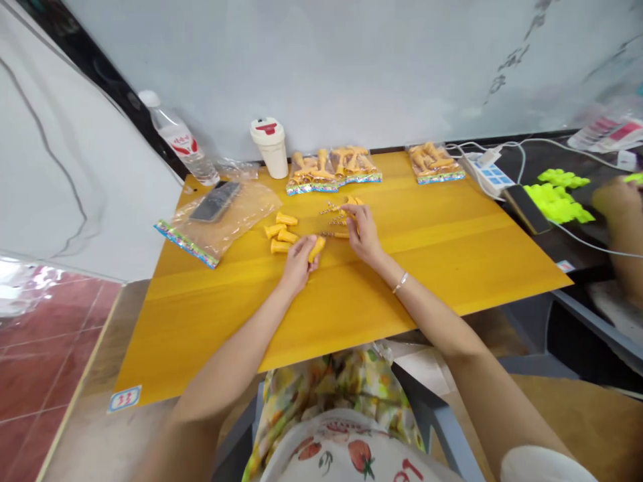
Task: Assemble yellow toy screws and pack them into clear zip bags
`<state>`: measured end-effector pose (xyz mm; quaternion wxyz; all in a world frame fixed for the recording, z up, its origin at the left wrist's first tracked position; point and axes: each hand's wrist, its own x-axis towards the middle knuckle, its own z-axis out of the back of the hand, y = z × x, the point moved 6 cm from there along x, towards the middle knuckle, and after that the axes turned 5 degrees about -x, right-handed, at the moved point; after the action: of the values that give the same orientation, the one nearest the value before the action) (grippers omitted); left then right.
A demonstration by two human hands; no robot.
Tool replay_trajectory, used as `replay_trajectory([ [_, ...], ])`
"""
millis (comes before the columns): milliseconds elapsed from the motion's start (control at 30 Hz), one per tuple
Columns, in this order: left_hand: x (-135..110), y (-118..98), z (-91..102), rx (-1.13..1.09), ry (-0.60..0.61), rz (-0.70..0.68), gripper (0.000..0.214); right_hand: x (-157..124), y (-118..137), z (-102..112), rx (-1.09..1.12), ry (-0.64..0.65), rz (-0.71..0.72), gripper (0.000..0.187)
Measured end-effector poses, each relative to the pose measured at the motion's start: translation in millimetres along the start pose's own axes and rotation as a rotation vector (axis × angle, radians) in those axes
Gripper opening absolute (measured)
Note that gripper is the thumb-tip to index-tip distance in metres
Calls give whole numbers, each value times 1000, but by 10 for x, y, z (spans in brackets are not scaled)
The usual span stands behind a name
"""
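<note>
My left hand (pixel 297 266) is closed around a yellow tapered plastic sleeve (pixel 316 248). Just left of it lie several similar yellow sleeves (pixel 284 235) in a loose group. My right hand (pixel 366 235) reaches over a small group of corkscrews with yellow handles and metal spirals. Its fingers are bent but apart, with the fingertips at the corkscrews; a firm hold on one does not show. The nearest corkscrew (pixel 337 235) lies with its spiral pointing left, and some handles (pixel 354 200) show beyond my fingers.
Bags of yellow parts (pixel 334 169) and another bag (pixel 436 163) stand along the back. A cup (pixel 271 148), a bottle (pixel 183 144) and a phone (pixel 216 202) on a plastic bag (pixel 241 213) are at left. A power strip (pixel 489 175) and another person's arm (pixel 623 221) are at right.
</note>
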<state>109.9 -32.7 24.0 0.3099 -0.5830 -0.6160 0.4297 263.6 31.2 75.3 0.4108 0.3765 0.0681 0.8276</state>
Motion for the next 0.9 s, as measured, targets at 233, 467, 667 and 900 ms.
replay_trajectory([
  [233,-32,139,99,-285,40,288,35,-165,-33,93,-1,102,153,35],
  [467,14,98,119,-472,-4,376,40,-195,-10,244,-91,-64,401,23],
  [667,-1,57,108,-520,-65,341,37,-217,116,275,-164,-42,541,29],
  [900,-13,34,191,-159,-142,86,42,-208,289,222,-157,31,629,29],
])
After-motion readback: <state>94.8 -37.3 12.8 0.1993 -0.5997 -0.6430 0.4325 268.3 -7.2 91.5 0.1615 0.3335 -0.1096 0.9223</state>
